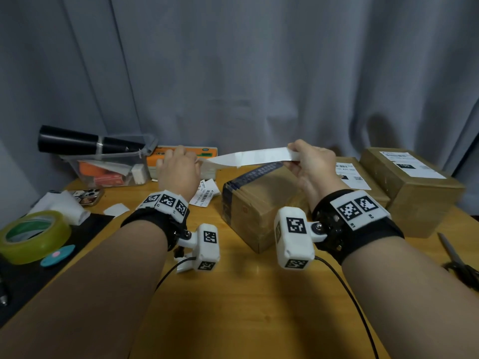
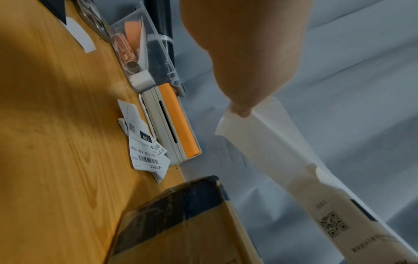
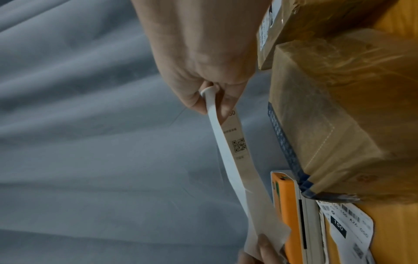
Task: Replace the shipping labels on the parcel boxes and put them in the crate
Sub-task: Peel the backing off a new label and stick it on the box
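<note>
Both hands are raised above the bench (image 1: 248, 294), stretching a white shipping label (image 1: 255, 157) between them. The left hand (image 1: 178, 168) pinches one end between fingertips; the right hand (image 1: 315, 165) curls finger and thumb round the other, where the strip folds over. Its print shows only from the wrist views, too small to read. Below the right hand sits a taped parcel box (image 1: 255, 203), its top partly hidden. Beyond the left hand, an orange label printer (image 1: 204, 152) is half covered.
</note>
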Action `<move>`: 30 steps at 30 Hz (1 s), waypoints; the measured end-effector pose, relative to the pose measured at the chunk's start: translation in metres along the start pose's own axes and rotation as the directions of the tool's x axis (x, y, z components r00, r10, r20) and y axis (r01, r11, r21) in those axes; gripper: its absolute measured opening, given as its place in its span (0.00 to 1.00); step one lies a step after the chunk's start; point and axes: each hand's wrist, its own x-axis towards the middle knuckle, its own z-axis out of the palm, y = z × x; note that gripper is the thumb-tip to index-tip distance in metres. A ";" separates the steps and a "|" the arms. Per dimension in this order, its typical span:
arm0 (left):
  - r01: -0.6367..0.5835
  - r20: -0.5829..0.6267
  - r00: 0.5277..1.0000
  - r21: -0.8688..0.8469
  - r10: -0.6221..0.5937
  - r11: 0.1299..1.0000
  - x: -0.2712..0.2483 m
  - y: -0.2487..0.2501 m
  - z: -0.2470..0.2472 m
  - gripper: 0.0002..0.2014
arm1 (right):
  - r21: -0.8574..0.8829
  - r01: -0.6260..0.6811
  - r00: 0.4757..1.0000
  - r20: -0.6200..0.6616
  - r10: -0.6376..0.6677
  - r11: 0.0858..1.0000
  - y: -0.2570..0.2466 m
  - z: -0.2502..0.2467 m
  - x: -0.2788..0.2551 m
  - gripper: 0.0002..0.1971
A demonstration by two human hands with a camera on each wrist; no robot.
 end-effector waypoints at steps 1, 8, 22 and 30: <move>-0.006 -0.008 1.000 0.004 0.006 1.000 0.000 -0.001 0.000 0.15 | 0.001 -0.003 1.000 0.002 0.003 1.000 -0.001 -0.001 0.000 0.07; -0.013 -0.021 1.000 0.011 0.013 1.000 -0.001 -0.004 -0.002 0.14 | -0.030 0.016 1.000 -0.008 -0.016 0.999 -0.003 0.000 0.001 0.14; 0.048 0.042 0.998 0.046 -0.050 0.998 -0.003 -0.008 -0.008 0.13 | -0.017 0.035 0.999 -0.031 -0.036 0.999 0.002 0.001 0.001 0.09; 0.271 0.435 0.882 -0.153 -0.181 0.950 -0.012 -0.058 -0.003 0.10 | -0.036 0.123 0.992 -0.003 -0.123 0.992 -0.022 -0.030 0.015 0.09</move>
